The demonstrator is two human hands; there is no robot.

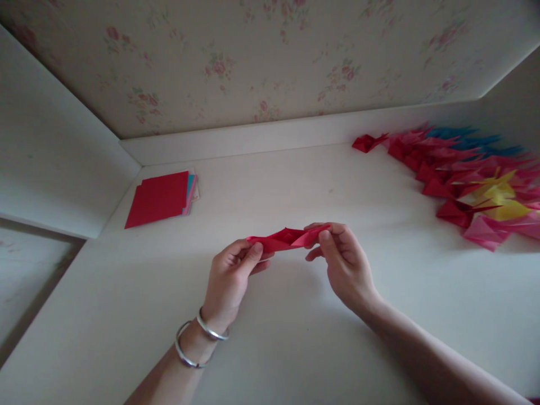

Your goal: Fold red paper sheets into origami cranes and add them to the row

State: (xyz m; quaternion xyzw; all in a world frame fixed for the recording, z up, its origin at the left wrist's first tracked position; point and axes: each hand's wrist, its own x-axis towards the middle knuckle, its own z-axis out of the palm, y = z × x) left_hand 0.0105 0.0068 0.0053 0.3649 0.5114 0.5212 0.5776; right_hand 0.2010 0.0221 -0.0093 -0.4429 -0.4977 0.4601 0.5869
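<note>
A partly folded red origami paper (283,241) is held up over the white table, stretched sideways between both hands, with its middle bulging open. My left hand (234,270) pinches its left end between thumb and fingers; two silver bangles circle that wrist. At the other end, my right hand (343,259) grips the paper between thumb and forefinger, the remaining fingers curled beneath. The undersides of the fold are hidden by the fingers.
Left of the hands lies a stack of square paper sheets (162,197), red on top. Many folded paper figures (453,174) in red, pink, blue and yellow crowd the right side of the white table (261,180). Behind rises a floral wall; a white panel (54,129) borders the left.
</note>
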